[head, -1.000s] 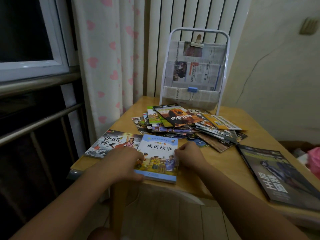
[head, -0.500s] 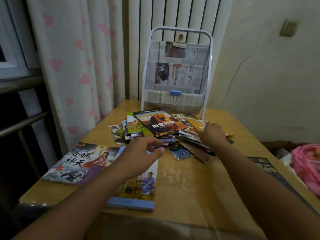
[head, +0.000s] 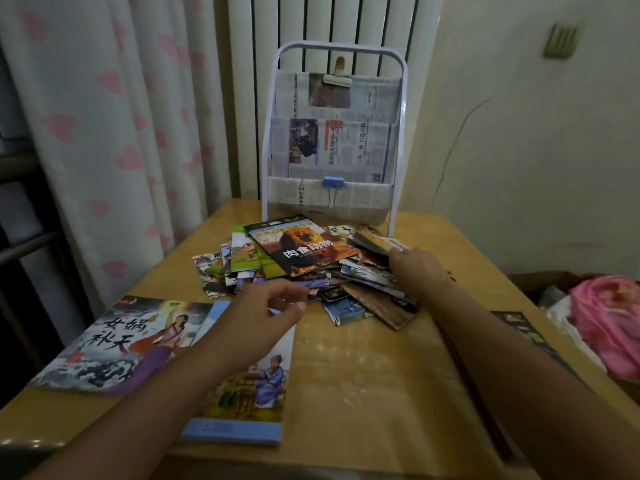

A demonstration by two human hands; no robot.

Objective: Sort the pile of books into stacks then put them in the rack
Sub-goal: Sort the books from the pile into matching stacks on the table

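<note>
A loose pile of several small picture books, topped by a lion-cover book (head: 304, 251), lies mid-table in front of the white wire rack (head: 401, 133), which is lined with clipped newspaper. My right hand (head: 415, 268) is at the pile's right side and grips a thin yellowish book (head: 372, 241), whose left edge is tilted up and blurred. My left hand (head: 266, 310) hovers at the pile's near edge with its fingers loosely curled, holding nothing. Beneath my left forearm lies a blue-bordered book (head: 249, 393), and to its left a larger dark painted-cover book (head: 114, 344).
The wooden table (head: 363, 375) stands against a heart-print curtain (head: 121, 133) and a radiator. A dark magazine (head: 519, 330) lies at the table's right edge under my right forearm. A pink bag (head: 609, 323) sits in a box beyond that edge.
Both hands left the blue-bordered book and went forward to the pile. My right hand has closed on the yellowish book and tipped its edge up; my view moved closer to the table.
</note>
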